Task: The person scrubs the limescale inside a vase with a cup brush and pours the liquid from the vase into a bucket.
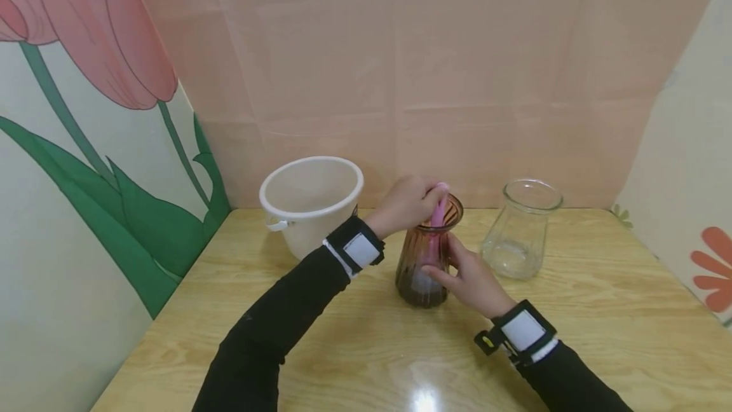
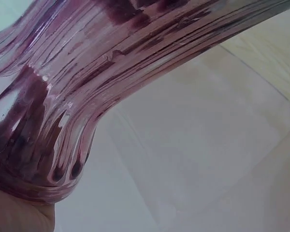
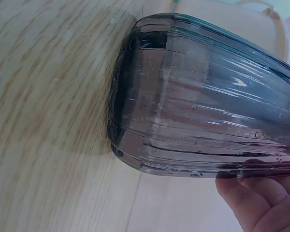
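A brown ribbed glass vase point(image 1: 420, 259) stands on the wooden table point(image 1: 600, 336) in the head view. My left hand point(image 1: 407, 205) is above its mouth and grips a pink handle point(image 1: 439, 208) that goes down inside the vase; its lower end is blurred behind the glass. My right hand point(image 1: 466, 275) holds the vase's right side near the bottom. The left wrist view is filled by the vase's flared ribbed neck point(image 2: 87, 72). In the right wrist view the vase's base point(image 3: 203, 106) sits on the table, with my fingertips point(image 3: 261, 198) against the glass.
A white plastic bucket point(image 1: 311, 199) stands at the back, left of the vase. A clear glass vase point(image 1: 521, 231) stands to its right. Pink and flowered panels wall in the table on three sides. The table's near edge is out of view.
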